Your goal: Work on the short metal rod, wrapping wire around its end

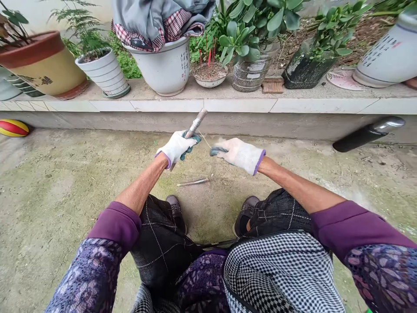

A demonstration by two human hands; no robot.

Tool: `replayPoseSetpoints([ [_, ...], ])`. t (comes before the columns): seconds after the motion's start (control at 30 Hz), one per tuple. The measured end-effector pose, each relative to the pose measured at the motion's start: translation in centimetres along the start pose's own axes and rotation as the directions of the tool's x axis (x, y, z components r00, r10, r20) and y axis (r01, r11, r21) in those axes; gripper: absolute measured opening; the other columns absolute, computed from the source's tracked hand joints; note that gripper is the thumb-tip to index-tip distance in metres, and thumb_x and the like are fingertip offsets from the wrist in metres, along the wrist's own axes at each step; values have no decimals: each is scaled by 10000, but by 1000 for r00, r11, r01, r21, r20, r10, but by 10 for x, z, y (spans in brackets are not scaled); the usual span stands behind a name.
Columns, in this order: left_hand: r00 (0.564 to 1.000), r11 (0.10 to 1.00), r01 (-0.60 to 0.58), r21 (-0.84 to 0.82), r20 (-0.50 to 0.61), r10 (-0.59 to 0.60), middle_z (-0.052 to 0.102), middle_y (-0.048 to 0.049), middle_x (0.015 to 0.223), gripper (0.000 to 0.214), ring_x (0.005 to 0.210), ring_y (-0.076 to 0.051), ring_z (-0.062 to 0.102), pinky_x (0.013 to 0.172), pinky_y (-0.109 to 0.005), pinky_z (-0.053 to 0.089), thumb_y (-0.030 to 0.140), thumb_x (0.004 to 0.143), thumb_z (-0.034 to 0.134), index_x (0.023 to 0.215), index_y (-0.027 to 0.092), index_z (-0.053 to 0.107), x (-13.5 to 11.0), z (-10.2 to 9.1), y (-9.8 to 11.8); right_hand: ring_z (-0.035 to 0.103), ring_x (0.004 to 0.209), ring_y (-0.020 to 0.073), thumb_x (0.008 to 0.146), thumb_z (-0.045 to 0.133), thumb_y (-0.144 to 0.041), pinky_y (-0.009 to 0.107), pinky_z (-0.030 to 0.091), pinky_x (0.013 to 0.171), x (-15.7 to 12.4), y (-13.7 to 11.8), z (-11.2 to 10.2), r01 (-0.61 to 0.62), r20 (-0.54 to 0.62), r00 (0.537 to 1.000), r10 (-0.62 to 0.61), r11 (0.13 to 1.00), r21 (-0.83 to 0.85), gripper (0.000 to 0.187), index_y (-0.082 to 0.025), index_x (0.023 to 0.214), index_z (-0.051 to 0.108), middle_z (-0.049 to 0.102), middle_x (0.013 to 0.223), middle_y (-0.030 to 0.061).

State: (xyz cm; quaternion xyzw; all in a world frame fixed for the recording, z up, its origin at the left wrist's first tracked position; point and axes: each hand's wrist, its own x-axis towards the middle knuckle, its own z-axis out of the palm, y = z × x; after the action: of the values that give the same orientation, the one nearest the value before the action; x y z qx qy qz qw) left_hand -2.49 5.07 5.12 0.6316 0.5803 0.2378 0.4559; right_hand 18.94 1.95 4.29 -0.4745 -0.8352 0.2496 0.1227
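Observation:
My left hand (178,145), in a white glove with dark green palm coating, is closed around a stick (199,118) tilted up to the right. Silvery wire (195,126) is wound in coils near the stick's upper end. From the coils a thin free length of wire (205,140) runs down to my right hand (237,154), gloved the same way, which pinches its end. The two hands are apart over the ground. Below them on the concrete lies a thinner stick (193,182), partly wrapped in something silvery.
A tiled ledge (234,105) runs across ahead, bearing potted plants (104,71), a white pot (159,65) heaped with clothes, and a bowl of incense sticks (211,76). A black cylinder (358,137) with a shiny end leans at right; a ball (13,128) sits at left.

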Motion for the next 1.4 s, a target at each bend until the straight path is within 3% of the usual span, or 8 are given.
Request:
replayPoseSetpoints([
  [0.13,999,922,-33,386,-12,40,493,24,554,174,437,-82,400,442,-206,324,342,809,595,858,180,636,8,0,-13,546,663,149,916,483,-272,270,343,625,-9,-14,2,9,76,997,3,987,-160,238,-204,917,710,709,823,27],
  [0.23,989,679,-129,723,144,35,563,-18,603,146,526,-134,500,538,-241,361,290,828,553,810,190,657,8,11,-18,531,616,153,917,493,-299,281,314,581,-13,-14,-5,-37,69,996,55,971,-234,239,-213,955,714,705,796,29],
  [0.37,937,503,-309,808,348,17,601,-38,646,187,618,-180,570,602,-261,384,253,832,532,914,222,696,0,32,-15,582,672,172,897,518,-263,284,345,609,-11,5,-19,-89,-6,996,89,981,-173,222,-227,954,730,721,816,32],
  [0.53,891,755,-387,529,424,160,564,13,626,171,555,-106,485,539,-213,363,304,828,570,868,201,701,-20,34,2,593,718,178,840,552,-205,285,403,662,-7,30,-27,-84,-73,993,89,994,66,184,-220,831,735,720,800,19],
  [0.73,953,981,-126,148,293,79,510,37,579,320,385,-51,376,348,-172,283,402,801,626,1028,189,700,-33,18,18,584,726,173,839,522,-204,283,415,684,1,22,-18,-81,-88,992,91,991,107,199,-177,836,719,702,806,37],
  [1.0,987,983,20,-181,158,9,430,72,519,278,332,-30,299,309,-167,243,306,798,646,1035,163,667,-22,15,18,582,752,171,884,479,-262,280,409,718,3,9,-5,-34,-63,997,35,999,18,254,-187,918,719,715,871,36],
  [1.2,968,832,77,-549,240,69,349,117,487,286,322,-20,196,339,-162,232,320,841,613,1084,171,594,-20,12,22,621,854,185,914,457,-233,274,419,776,1,4,-1,-20,-21,1000,19,999,-46,302,-168,1048,719,729,1007,73],
  [1.4,980,795,58,-604,187,71,657,-3,715,198,332,-3,257,335,-180,258,280,808,646,921,150,549,-16,11,21,615,785,166,942,446,-241,258,403,701,0,-3,3,-62,43,997,68,988,-139,319,-181,1125,700,725,964,54],
])
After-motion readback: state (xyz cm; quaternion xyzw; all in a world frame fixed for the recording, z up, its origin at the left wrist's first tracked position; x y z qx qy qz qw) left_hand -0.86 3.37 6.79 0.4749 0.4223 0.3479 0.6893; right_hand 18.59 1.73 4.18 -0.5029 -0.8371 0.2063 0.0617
